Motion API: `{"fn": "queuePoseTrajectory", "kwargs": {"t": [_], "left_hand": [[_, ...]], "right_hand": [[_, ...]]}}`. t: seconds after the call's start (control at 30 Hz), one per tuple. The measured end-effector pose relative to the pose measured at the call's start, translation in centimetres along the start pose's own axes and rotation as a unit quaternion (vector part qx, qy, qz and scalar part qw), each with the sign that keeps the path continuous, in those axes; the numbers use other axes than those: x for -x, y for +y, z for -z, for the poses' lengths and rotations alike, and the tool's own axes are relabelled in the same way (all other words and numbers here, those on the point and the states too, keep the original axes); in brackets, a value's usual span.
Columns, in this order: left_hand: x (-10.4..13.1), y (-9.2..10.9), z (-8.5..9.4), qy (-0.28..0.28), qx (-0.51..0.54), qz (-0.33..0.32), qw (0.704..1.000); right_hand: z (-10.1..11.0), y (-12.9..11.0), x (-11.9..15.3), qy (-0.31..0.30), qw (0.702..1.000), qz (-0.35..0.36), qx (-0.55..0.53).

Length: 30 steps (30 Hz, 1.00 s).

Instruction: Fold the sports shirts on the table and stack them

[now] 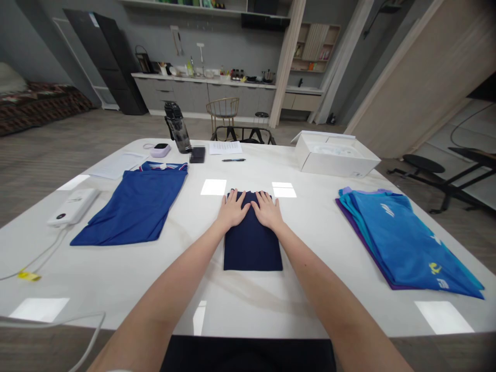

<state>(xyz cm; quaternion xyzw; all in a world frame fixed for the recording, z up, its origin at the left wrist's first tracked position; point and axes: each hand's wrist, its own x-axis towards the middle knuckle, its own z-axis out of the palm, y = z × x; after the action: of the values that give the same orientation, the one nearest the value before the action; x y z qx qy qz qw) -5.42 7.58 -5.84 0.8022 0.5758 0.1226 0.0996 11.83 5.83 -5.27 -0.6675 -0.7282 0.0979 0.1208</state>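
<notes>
A dark navy garment (253, 250), folded into a neat rectangle, lies flat on the white table (186, 289) in front of me. My left hand (232, 208) rests palm down on its upper left part, fingers spread. On the upper right part lies my right hand (268, 209), also flat with fingers apart. The two thumbs nearly meet over the middle of the cloth. Neither hand grips anything. To the left a blue shirt (135, 206) with a striped collar is laid out, folded lengthwise. A stack of blue, teal and purple shirts (403, 232) sits at the right.
A white power bank (73, 207) with cables is at the left edge. Toward the back are a water bottle (178, 128), a small lilac device (160, 150), papers (225, 148), a pen (233, 160) and an open white box (335, 154). Chairs stand beyond the table.
</notes>
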Motion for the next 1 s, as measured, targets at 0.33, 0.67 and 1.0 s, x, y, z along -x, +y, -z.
{"fn": "queuePoseTrajectory", "kwargs": {"t": [0.33, 0.67, 1.0], "left_hand": [[2.0, 0.7, 2.9, 0.103, 0.001, 0.104, 0.989], [1.2, -0.8, 4.0, -0.049, 0.166, 0.226, 0.959], [1.3, 1.4, 4.4, -0.027, 0.578, 0.261, 0.773]], "right_hand": [[2.2, 0.7, 3.0, 0.108, 0.984, -0.144, -0.009], [3.8, 1.4, 4.8, -0.055, 0.978, -0.179, -0.091], [3.2, 0.5, 4.4, -0.042, 0.729, -0.220, -0.647]]}}
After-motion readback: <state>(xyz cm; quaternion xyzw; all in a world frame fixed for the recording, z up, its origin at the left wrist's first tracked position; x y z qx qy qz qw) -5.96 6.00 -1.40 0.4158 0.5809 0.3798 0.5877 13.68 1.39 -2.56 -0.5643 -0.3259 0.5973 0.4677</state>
